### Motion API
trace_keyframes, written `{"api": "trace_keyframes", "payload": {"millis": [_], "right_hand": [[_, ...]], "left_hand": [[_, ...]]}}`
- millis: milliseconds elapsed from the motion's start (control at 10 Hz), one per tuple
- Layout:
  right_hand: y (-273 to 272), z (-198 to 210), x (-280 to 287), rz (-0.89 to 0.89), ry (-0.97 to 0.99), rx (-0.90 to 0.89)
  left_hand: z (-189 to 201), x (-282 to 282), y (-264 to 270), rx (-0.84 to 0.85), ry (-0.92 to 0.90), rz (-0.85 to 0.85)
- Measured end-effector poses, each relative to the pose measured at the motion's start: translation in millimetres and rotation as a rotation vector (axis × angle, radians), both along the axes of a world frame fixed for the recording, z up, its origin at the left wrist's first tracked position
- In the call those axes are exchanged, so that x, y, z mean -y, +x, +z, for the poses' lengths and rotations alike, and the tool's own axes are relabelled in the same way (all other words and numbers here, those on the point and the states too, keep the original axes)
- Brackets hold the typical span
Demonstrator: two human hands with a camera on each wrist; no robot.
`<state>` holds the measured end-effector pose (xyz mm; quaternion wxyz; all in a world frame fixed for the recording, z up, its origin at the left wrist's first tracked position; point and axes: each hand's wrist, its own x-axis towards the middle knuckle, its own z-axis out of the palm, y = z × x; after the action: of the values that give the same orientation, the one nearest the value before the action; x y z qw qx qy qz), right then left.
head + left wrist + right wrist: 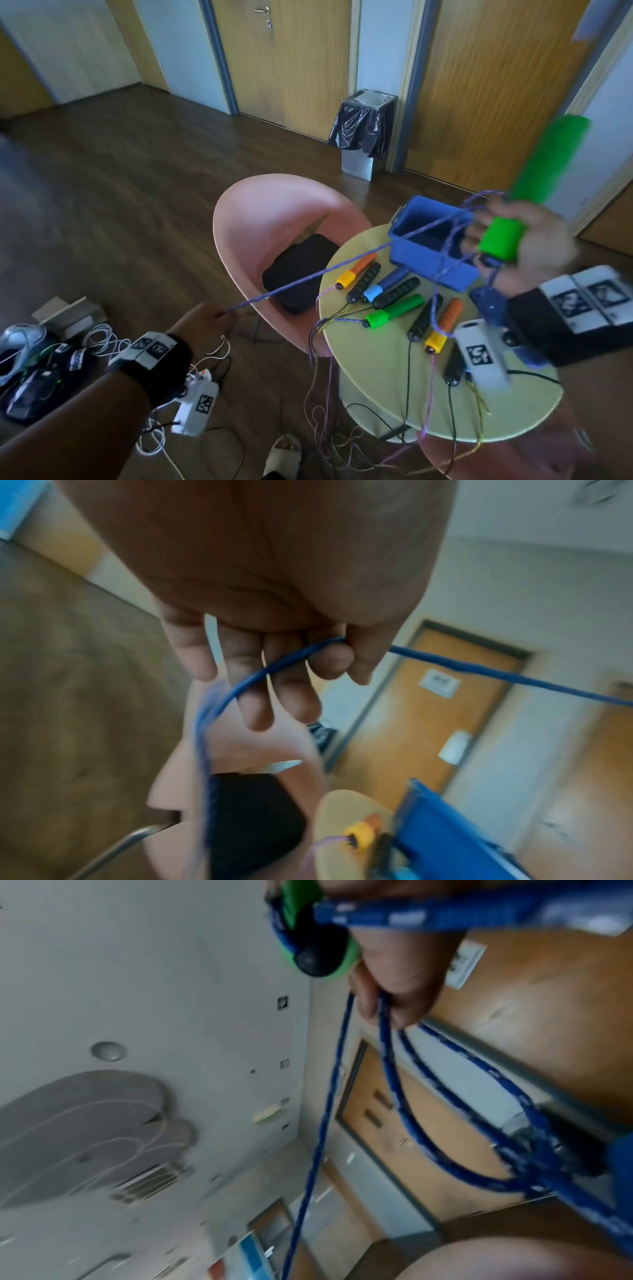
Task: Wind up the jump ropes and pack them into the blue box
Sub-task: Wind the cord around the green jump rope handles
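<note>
Your right hand (pixel 524 246) grips a green plastic jump-rope handle (pixel 500 238) with blue braided cord (pixel 308 277) looped round its fingers; your left hand (pixel 205 320) pinches that cord taut across the open blue plastic box (pixel 435 270). Other handles crowd the round yellow table (pixel 376 359), beside the pink chair (pixel 274 205).

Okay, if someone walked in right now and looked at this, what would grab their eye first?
Probably the blue braided rope stretched taut from the left hand, low over the floor, up to the right hand, which grips a bright green jump-rope handle above the round yellow table. Next, the open blue plastic box with loose handles scattered beside it.
</note>
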<state>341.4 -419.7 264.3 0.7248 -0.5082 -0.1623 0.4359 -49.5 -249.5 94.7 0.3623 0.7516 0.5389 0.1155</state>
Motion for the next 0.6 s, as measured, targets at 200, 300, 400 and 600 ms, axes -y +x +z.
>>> {"api": "trace_keyframes", "payload": {"millis": [200,300,400,600], "right_hand": [[66.8,-46.7,13.8,-0.398,-0.227,0.059],[42.2,-56.2,13.9,-0.402,-0.312,0.162],[-6.8,-60.3,10.9,-0.193,-0.276,0.332],[-91.9,-42.2,4.7,0.431,-0.151,0.414]], "left_hand": [[-28.6,-6.6,-46.5,-0.044,-0.04,0.297],[1.3,3.3,-14.4,0.047,-0.016,0.277],[48.2,26.3,33.0,0.316,-0.044,-0.003],[114.7,71.6,113.6,0.309,-0.036,-0.524]]}}
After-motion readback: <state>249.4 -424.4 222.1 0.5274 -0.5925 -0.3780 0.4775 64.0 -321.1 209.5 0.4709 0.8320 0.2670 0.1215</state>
